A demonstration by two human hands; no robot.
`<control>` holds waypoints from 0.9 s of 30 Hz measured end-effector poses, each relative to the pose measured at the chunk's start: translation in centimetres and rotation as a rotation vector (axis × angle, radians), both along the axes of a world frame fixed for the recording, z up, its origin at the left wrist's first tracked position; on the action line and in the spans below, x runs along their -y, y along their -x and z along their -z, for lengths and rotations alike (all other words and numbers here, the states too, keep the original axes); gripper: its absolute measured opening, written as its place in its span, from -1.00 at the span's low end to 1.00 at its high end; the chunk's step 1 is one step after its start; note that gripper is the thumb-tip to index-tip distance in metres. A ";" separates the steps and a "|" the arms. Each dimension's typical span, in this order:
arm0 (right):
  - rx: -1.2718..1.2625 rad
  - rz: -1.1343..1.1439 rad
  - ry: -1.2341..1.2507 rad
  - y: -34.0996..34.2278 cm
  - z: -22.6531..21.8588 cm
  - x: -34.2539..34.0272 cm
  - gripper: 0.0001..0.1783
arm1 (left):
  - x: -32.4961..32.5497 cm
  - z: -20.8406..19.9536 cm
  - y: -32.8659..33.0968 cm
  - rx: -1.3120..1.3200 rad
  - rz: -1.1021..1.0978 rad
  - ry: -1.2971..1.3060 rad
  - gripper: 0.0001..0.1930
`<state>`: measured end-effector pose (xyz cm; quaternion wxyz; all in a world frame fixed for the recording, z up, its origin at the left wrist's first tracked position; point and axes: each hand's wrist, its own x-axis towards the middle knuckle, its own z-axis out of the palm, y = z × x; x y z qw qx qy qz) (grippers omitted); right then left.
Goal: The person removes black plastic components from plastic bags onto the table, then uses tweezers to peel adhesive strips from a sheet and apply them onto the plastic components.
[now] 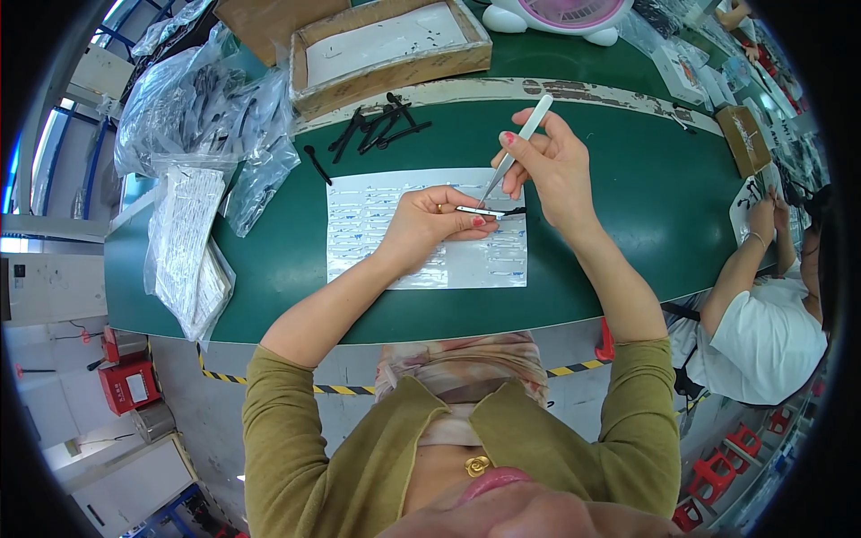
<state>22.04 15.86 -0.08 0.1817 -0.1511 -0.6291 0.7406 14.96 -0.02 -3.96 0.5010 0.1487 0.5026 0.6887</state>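
Observation:
My left hand pinches a thin black strip part over a white sheet printed with rows of small blue-edged stickers, lying on the green table. My right hand holds white tweezers like a pen, tip pointing down at the black part. A small pile of black strip parts lies beyond the sheet, and one single black part lies at the sheet's far left corner.
Clear plastic bags and a stack of bagged white sheets sit at the left. A shallow cardboard tray stands at the back, a pink-and-white fan beyond it. Another person works at the right, near a small brown box.

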 end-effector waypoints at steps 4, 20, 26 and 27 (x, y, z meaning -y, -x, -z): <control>0.001 -0.003 -0.010 0.0 -0.1 0.1 -0.71 | 0.1 0.1 0.0 -0.019 0.004 0.004 -0.89; -0.017 0.011 -0.034 0.0 0.0 0.0 -0.72 | 0.2 0.0 0.1 -0.030 0.031 -0.024 -0.80; -0.051 0.016 -0.059 -0.1 0.1 0.1 -0.74 | 0.3 0.3 0.5 0.104 0.026 -0.111 -0.73; -0.054 0.018 -0.065 -0.1 0.1 0.1 -0.74 | 0.3 0.3 0.4 0.104 0.027 -0.112 -0.73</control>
